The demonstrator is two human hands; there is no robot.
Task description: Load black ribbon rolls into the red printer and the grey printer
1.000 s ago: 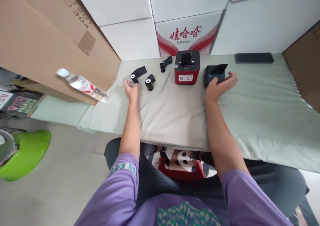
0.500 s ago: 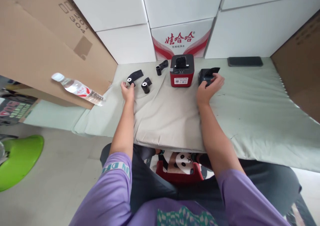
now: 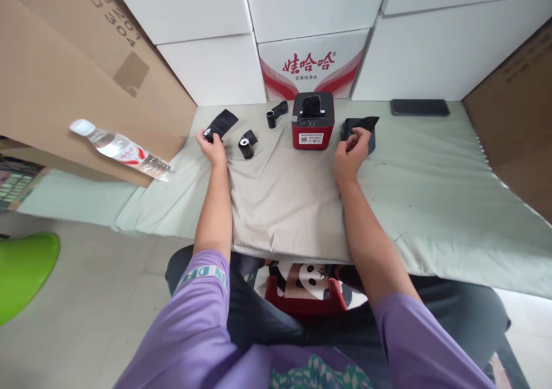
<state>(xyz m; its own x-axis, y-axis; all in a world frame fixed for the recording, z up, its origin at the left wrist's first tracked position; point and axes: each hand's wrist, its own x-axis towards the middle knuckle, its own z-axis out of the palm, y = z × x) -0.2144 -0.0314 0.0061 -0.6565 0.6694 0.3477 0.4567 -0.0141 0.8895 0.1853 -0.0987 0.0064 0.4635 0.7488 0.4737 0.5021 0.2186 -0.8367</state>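
My left hand (image 3: pixel 212 149) is closed around a black paper roll (image 3: pixel 224 123), its white core end at my fingers and its loose strip pointing up to the right. Beside it on the cloth stands a second black roll (image 3: pixel 246 149) with a short tail. Farther back a third, slimmer black roll (image 3: pixel 271 119) trails a crumpled strip. My right hand (image 3: pixel 352 153) rests in front of a small black device (image 3: pixel 371 142), fingers half curled and thumb apart. A black strip (image 3: pixel 368 123) sticks up from the device, which my hand partly covers.
A red and black printer (image 3: pixel 313 130) stands between my hands. Behind it are stacked white boxes (image 3: pixel 310 61). A phone (image 3: pixel 420 107) lies at the back right. At left, a water bottle (image 3: pixel 125 150) leans near a cardboard box (image 3: pixel 86 67); another cardboard box (image 3: pixel 513 107) bounds the right.
My left hand has taken hold of the leftmost black roll and tilted it, shifting slightly left. The fingers of my right hand have curled in and drawn back a little on the device.
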